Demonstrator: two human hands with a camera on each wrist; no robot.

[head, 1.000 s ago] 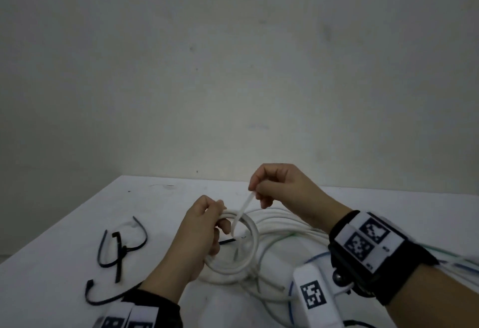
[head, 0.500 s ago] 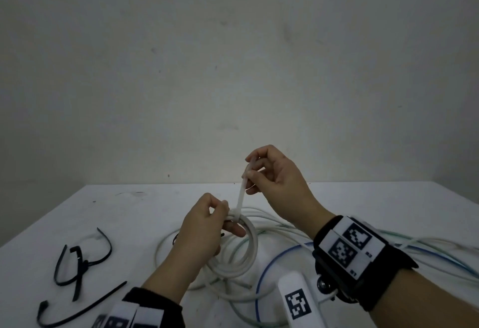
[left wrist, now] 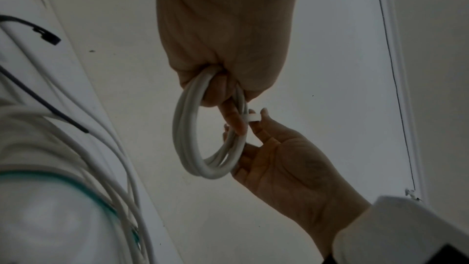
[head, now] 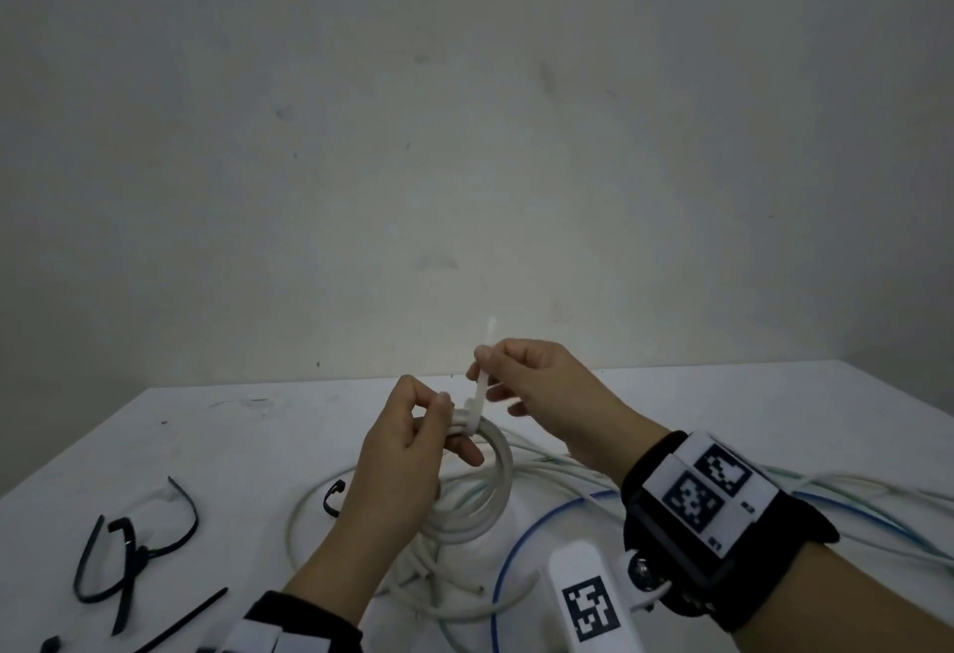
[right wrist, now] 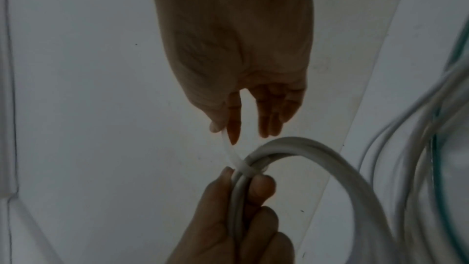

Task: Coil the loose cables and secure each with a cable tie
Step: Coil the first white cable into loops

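The white coil (head: 482,492) hangs in the air above the table (head: 671,410), held up at its top. A white tie (head: 477,397) is wrapped round the strands at the top of the coil; its loop sits close about the bundle and its free tail runs up and slightly right, the tip poking out above the fingers that hold it.

The left hand (head: 408,451) grips the coil just beside the tie, thumb and fingers curled round the bundled strands; in the right wrist view the thumb and forefinger press the strands from both sides right under the tie's loop. The right hand (head: 537,394) pinches the tie's tail between thumb and forefinger, with its other fingers loosely extended and touching nothing.

Under the coil, loose white cables (head: 464,595) sprawl over the table. A blue cable (head: 511,549) arcs through them toward the right, and a greenish cable (head: 877,508) runs off to the right edge.

To the left lie black ties (head: 129,559): two are crossed together, one lies straight nearer the front edge. Another black tie (head: 333,497) curls just left of the left wrist. A plain wall (head: 464,136) stands behind the table.
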